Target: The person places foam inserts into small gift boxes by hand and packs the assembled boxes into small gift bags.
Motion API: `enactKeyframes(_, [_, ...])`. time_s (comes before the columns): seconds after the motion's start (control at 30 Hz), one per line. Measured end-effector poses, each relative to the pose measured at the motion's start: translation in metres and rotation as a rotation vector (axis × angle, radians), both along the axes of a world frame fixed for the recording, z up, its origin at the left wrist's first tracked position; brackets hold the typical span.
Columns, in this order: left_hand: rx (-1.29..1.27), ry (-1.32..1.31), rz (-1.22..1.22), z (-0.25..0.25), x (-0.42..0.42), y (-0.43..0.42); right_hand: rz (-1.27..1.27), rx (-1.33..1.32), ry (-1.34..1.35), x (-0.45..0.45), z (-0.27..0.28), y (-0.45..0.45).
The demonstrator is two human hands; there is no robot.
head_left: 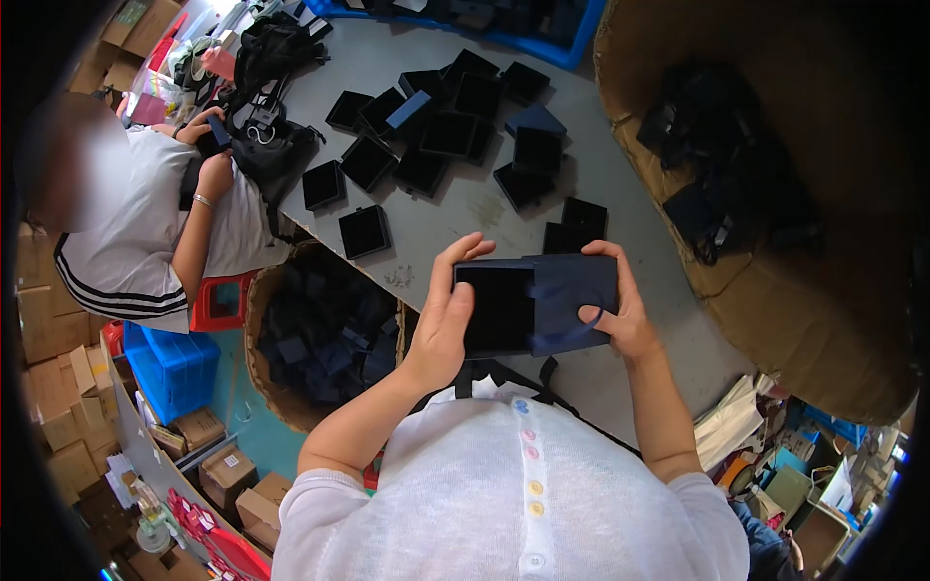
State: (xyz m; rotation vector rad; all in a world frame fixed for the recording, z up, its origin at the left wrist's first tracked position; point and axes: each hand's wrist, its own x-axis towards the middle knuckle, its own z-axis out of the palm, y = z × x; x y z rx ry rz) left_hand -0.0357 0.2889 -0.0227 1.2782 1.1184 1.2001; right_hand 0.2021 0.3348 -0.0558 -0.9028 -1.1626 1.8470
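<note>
Between my two hands is a dark navy box, its black inner tray (pixel 496 308) partly inside a navy sleeve (pixel 573 290) with a ribbon loop. My left hand (pixel 448 315) grips the tray's left end, thumb over its edge. The sleeve's right end is in my right hand (pixel 622 308), the thumb by the ribbon. Just beyond the held box, black open trays (pixel 363 231) lie scattered on the grey table (pixel 436 237). A small blue box (pixel 408 109) rests among them.
A cardboard bin (pixel 254 349) of dark boxes stands left of my body. At the right is a large carton (pixel 751 320) with black items. A blue crate (pixel 572 53) sits at the far edge. Another person (pixel 145 194) at the left holds a small blue box.
</note>
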Motion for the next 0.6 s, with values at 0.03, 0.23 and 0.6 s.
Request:
enactKeyframes(0.03, [-0.065,0.004,0.032,-0.001,0.003,-0.001,-0.02,0.002,0.0,0.0,0.001,0.0])
enactKeyframes(0.23, [-0.067,0.215,0.358,0.008,-0.027,0.003,-0.19,0.05,-0.092,0.024,0.007,0.0])
enactKeyframes(0.6, [-0.151,0.033,0.344,0.004,-0.031,0.003,0.073,-0.225,0.217,0.021,0.0,-0.001])
